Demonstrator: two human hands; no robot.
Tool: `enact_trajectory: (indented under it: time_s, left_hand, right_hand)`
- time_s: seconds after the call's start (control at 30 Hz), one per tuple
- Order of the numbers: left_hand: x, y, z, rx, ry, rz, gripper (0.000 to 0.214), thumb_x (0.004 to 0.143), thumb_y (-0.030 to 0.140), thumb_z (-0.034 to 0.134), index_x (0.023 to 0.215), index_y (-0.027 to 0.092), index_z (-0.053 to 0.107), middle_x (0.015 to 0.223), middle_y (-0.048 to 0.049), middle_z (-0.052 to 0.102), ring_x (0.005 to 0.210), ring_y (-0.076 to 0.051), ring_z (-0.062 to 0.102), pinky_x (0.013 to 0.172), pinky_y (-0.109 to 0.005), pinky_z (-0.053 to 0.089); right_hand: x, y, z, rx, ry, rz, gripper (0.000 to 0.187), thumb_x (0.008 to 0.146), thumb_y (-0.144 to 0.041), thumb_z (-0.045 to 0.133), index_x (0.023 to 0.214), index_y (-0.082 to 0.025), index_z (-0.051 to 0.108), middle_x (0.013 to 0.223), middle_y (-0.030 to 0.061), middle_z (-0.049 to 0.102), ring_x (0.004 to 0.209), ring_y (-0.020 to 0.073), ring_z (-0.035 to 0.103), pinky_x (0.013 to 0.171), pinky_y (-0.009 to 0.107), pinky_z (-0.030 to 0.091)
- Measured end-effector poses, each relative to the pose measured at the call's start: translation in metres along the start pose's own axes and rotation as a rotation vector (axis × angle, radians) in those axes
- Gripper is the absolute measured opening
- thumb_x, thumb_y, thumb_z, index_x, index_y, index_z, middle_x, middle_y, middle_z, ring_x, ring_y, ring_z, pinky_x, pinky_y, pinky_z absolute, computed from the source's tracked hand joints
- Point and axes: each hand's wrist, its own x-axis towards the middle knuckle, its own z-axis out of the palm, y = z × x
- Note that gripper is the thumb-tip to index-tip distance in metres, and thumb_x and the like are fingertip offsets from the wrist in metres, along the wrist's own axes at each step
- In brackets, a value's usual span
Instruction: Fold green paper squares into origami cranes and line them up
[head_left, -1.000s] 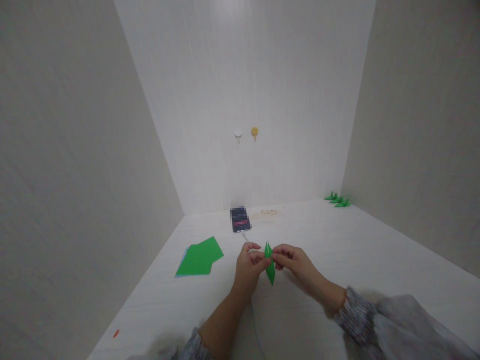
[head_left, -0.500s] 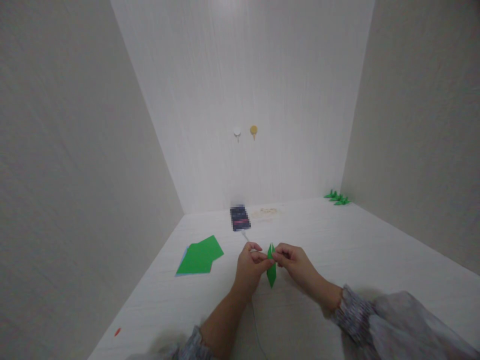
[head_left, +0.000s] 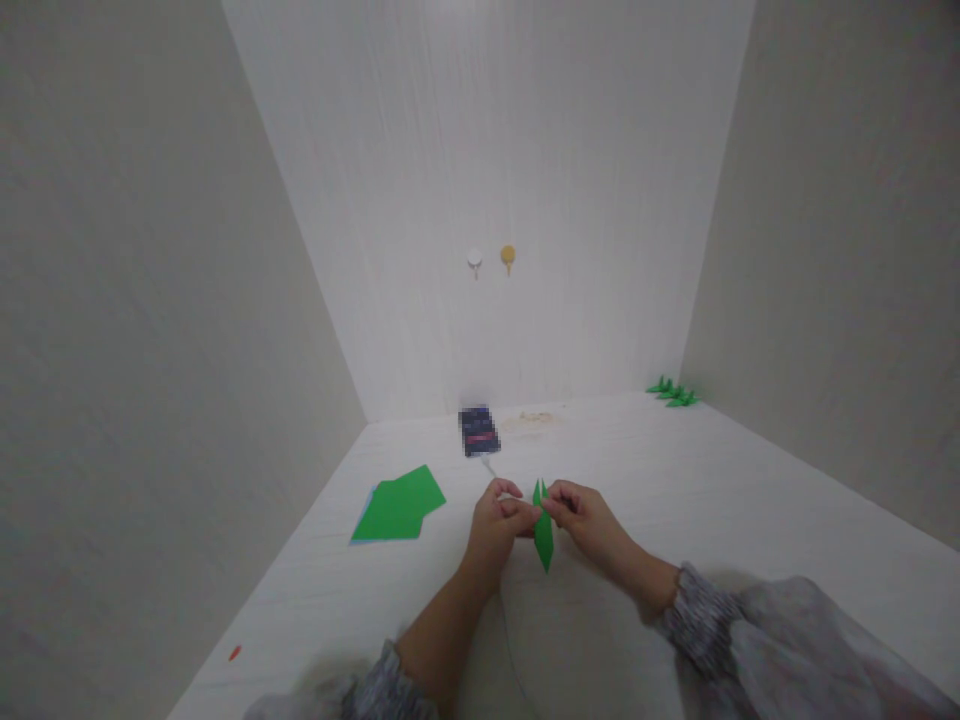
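Observation:
A narrow piece of folded green paper (head_left: 544, 545) is held up between my two hands, its upper end split into two points and its lower end a single tip. My left hand (head_left: 499, 520) pinches it from the left side, near the upper half. From the right, my right hand (head_left: 577, 510) grips it between thumb and fingers, just under the split tips. The fingertips cover part of the paper's upper half.
Flat green paper sheets (head_left: 401, 505) lie to the left, with a blue edge under them. A phone-like dark device (head_left: 478, 430) with a cable (head_left: 510, 650) stands toward the back wall. Folded green paper pieces (head_left: 675, 393) sit in the back right corner. Two hooks (head_left: 508, 256) are on the wall.
The two upper points of the folded paper have spread a little further apart. The paper leans slightly, its lower tip shifted right. Both hands keep their grip.

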Motion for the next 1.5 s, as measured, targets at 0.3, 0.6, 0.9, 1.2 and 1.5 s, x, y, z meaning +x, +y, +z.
enact_trajectory:
  time_s: [0.3, 0.6, 0.9, 1.2, 1.5]
  left_hand:
    - [0.0, -0.001, -0.001, -0.073, 0.08, -0.04, 0.032, 0.055, 0.02, 0.067, 0.07, 0.017, 0.039, 0.049, 0.0058, 0.053, 0.046, -0.01, 0.053, 0.052, -0.026, 0.045]
    - [-0.003, 0.003, -0.004, -0.13, 0.073, -0.057, 0.016, 0.058, 0.017, 0.062, 0.072, 0.01, 0.057, 0.06, -0.0033, 0.061, 0.054, -0.012, 0.057, 0.056, -0.025, 0.044]
    - [-0.008, 0.009, -0.005, -0.165, -0.037, -0.074, 0.019, 0.059, 0.016, 0.062, 0.076, 0.008, 0.063, 0.066, -0.0071, 0.065, 0.061, -0.015, 0.06, 0.065, -0.029, 0.045]
    - [-0.006, 0.004, -0.004, -0.164, -0.096, -0.018, 0.028, 0.057, 0.016, 0.069, 0.083, 0.01, 0.063, 0.077, -0.0078, 0.067, 0.073, -0.017, 0.061, 0.076, -0.031, 0.043]
    - [-0.003, 0.006, -0.003, -0.077, -0.034, 0.035, 0.029, 0.052, 0.016, 0.073, 0.079, 0.01, 0.062, 0.073, -0.0062, 0.067, 0.067, -0.015, 0.061, 0.069, -0.028, 0.044]
  right_hand:
    - [-0.003, -0.002, -0.005, -0.013, -0.013, -0.136, 0.018, 0.073, -0.025, 0.055, 0.089, -0.018, 0.054, 0.066, -0.0014, 0.05, 0.058, 0.0106, 0.046, 0.054, 0.023, 0.038]
    - [-0.004, -0.006, -0.014, -0.058, -0.272, -0.395, 0.021, 0.076, -0.019, 0.053, 0.094, -0.023, 0.061, 0.085, 0.0037, 0.053, 0.071, 0.0112, 0.051, 0.065, 0.025, 0.044]
    - [-0.004, -0.007, -0.014, 0.115, -0.236, -0.224, 0.014, 0.071, -0.028, 0.06, 0.081, -0.021, 0.066, 0.085, 0.0034, 0.057, 0.08, 0.0139, 0.055, 0.073, 0.028, 0.044]
    - [-0.006, -0.017, -0.011, 0.148, -0.11, -0.123, 0.02, 0.075, -0.035, 0.053, 0.078, -0.017, 0.061, 0.08, 0.0036, 0.059, 0.076, 0.0144, 0.054, 0.069, 0.027, 0.044]
    - [-0.007, -0.021, -0.007, 0.171, -0.066, -0.097, 0.017, 0.075, -0.033, 0.053, 0.077, -0.017, 0.058, 0.073, 0.0023, 0.058, 0.072, 0.0142, 0.053, 0.064, 0.025, 0.043]
